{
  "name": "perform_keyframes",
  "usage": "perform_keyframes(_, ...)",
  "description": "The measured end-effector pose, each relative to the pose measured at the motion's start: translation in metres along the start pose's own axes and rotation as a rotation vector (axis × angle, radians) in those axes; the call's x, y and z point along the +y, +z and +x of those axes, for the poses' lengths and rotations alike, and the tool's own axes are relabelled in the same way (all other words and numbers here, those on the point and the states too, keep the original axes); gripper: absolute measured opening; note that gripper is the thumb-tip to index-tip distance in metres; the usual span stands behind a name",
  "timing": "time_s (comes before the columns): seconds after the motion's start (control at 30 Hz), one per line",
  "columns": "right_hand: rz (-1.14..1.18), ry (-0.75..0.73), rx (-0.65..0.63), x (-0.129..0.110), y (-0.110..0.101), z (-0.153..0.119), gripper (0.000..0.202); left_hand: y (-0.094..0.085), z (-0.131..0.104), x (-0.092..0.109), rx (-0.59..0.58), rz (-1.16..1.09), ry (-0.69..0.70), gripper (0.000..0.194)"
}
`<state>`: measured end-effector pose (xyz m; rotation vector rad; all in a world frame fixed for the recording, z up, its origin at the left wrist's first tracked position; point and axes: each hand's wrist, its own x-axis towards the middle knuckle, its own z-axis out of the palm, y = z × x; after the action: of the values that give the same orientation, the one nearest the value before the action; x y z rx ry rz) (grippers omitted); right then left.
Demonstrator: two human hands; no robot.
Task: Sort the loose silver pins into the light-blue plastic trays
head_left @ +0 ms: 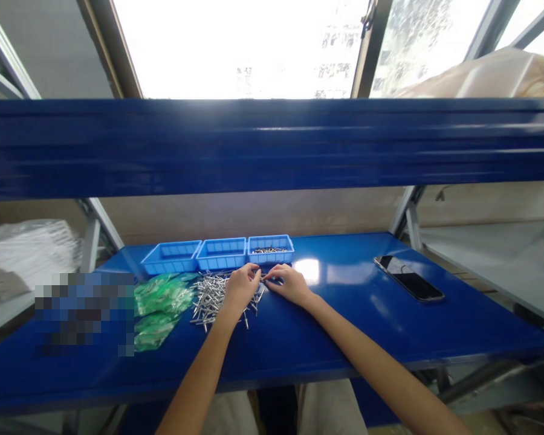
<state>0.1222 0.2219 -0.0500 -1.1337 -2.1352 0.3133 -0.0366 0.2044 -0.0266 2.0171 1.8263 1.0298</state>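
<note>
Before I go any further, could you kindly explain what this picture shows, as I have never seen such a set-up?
There is no robot here: a camera worn on a person's head looks forward and down at their bare hands, giving this single view. On the blue table lie a pile of metal pins, green bags, a phone to the right, and a row of blue trays. The right-hand tray holds small pieces. The left hand is over the pile's edge, its fingertips close to those of the right hand. Anything between them is too small to identify.
</note>
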Motion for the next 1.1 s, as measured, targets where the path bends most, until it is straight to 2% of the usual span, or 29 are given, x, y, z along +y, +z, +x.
perform_keyframes(0.23,-0.01,-0.033,-0.024,0.0,-0.001,0.001,0.01,0.001,0.0,0.0,-0.021,0.035,-0.018,0.018)
perform_keyframes(0.47,-0.024,-0.039,-0.014,0.007,0.001,0.004,0.009,-0.002,0.002,-0.002,0.151,0.097,-0.113,0.023)
perform_keyframes(0.7,0.049,-0.034,0.041,0.013,0.006,0.004,0.013,-0.001,0.004,-0.006,0.176,0.055,-0.178,0.021)
perform_keyframes(0.8,0.1,-0.012,0.061,0.012,0.005,0.003,0.016,0.0,0.004,-0.006,0.235,0.054,-0.182,0.025)
perform_keyframes(0.93,0.072,0.015,0.08,0.009,0.002,0.003,0.016,-0.001,0.006,-0.006,0.309,0.027,-0.174,0.025)
perform_keyframes(1.1,0.023,0.058,0.089,0.005,0.0,0.002,0.015,-0.002,0.008,-0.008,0.302,-0.088,-0.153,0.024)
